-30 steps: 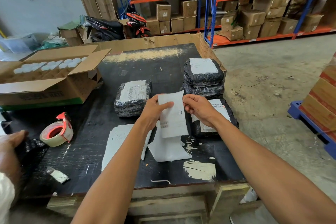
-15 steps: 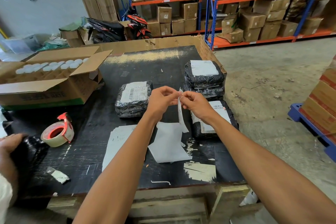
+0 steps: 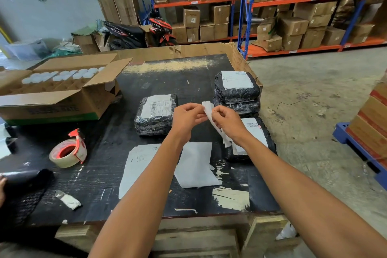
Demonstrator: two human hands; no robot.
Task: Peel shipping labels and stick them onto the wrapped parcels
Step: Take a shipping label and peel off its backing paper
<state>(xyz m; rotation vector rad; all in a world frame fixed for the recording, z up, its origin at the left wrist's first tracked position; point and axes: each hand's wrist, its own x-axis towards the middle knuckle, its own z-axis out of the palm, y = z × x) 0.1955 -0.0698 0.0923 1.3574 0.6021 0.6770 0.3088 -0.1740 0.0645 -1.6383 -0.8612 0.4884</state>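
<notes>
- Left hand (image 3: pixel 189 116) and right hand (image 3: pixel 227 121) are raised over the middle of the table (image 3: pixel 167 73); each grip is pinched on the top corner of one label (image 3: pixel 209 111), seen edge-on.
- Step judged: splitting sticker from backing. Advice: keep one grip on each layer, peel slowly from the corner, and keep the glue side off the fingers and off itself.
- Parcels: one at 11 o'clock of the hands (image 3: pixel 156 114), a stack at 1 o'clock (image 3: pixel 237 86), one under the right wrist at 4 o'clock (image 3: pixel 257 138). All visible tops carry labels; no bare parcel can be picked out.
- Loose sheets (image 3: pixel 195 165) lie at 6 o'clock.
- Tape roll (image 3: pixel 69 151) at 8 o'clock; open carton (image 3: pixel 60 98) at 10 o'clock.
- Writing: barcodes visible on the labels; text and carton print are too blurred to read.
</notes>
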